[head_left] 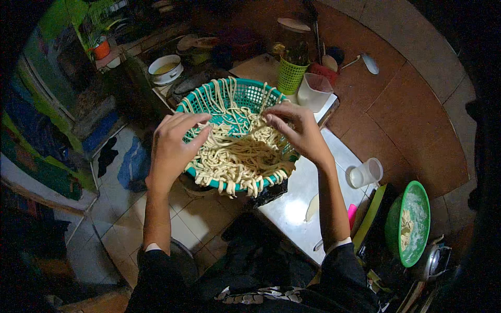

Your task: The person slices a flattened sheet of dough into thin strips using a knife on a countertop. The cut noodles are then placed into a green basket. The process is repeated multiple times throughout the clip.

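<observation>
A teal plastic basket (250, 86) with latticed walls is in front of me, lined with pale, noodle-like dough strands (211, 158). Several strands drape over its far and near rim. A darker tan bunch of strands (254, 152) lies across the near right part. Over the basket's left side is my left hand (176, 141), thumb and fingers apart, with nothing visibly gripped. Opposite it, my right hand (295, 127) hovers at the right rim. Its thumb and forefinger tips are close together, and whether a strand is between them is unclear.
Right of the basket is a shiny white surface (289, 211) with a scrap of dough (312, 207) and a clear cup (366, 173). Further right, a green basin (424, 219) holds dough. Behind stand a translucent jug (314, 94), a green perforated holder (291, 76) and a white enamel pot (166, 76).
</observation>
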The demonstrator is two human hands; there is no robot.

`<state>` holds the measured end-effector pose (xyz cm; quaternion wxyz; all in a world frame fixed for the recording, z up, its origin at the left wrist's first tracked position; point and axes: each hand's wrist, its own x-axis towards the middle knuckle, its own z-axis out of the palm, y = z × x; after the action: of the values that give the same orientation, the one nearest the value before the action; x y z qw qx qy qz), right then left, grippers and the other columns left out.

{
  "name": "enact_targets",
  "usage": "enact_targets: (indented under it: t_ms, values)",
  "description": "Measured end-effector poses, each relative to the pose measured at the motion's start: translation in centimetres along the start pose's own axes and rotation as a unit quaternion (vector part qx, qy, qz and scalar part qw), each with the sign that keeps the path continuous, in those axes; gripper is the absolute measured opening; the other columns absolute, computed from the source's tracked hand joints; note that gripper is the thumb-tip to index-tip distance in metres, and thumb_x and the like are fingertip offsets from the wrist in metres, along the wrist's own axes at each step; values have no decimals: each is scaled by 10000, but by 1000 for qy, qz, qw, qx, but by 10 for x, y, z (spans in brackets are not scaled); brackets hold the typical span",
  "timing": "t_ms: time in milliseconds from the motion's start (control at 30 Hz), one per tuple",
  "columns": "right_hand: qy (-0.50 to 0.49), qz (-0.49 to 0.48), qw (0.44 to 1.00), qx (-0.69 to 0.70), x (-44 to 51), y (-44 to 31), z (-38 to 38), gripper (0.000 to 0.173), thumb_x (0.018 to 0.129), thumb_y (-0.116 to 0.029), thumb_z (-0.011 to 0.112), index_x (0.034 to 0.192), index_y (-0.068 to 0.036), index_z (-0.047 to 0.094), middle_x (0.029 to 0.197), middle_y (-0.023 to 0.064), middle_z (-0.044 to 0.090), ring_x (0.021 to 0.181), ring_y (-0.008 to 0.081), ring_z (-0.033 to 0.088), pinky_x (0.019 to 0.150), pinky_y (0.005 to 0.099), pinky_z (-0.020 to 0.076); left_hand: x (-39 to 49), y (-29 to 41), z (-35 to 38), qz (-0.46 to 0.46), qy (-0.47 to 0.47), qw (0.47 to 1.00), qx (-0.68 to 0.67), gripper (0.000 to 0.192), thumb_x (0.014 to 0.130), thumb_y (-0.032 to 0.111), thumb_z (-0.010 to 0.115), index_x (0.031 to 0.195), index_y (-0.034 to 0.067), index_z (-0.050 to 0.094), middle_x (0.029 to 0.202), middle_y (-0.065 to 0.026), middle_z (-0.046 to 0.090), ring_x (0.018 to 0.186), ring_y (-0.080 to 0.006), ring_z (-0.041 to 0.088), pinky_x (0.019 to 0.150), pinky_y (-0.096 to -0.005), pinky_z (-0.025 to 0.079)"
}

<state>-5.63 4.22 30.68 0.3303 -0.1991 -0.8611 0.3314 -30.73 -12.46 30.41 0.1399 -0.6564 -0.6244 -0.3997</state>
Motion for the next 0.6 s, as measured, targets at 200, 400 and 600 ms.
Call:
enact_targets:
  t_ms: [200, 400, 600]
  values:
    - [19, 20, 989, -143, -34, 17, -7, 169, 903, -78, 792, 1031, 27, 761, 978, 160, 727, 889, 296, 695, 825, 397, 546, -11, -7, -4, -4, -96, 995, 24, 301, 844, 222, 856, 1113, 96, 805, 1016, -108, 796, 917, -288, 720, 865, -402, 532]
    - [116, 17, 988, -97, -59, 16, -26, 149, 836, -29, 829, 976, -33, 779, 896, 64, 734, 827, 167, 652, 718, 313, 462, -1, 19, 5, 23, -58, 998, -15, 221, 876, 182, 826, 1057, 58, 798, 1003, -114, 798, 907, -279, 744, 851, -402, 530]
    - [196, 37, 977, -77, -98, 15, -41, 154, 852, -63, 857, 975, -28, 772, 918, 46, 749, 811, 114, 632, 728, 276, 470, 8, 56, 17, 87, -56, 994, -35, 199, 871, 165, 824, 1040, 63, 797, 974, -104, 791, 887, -280, 737, 858, -400, 531]
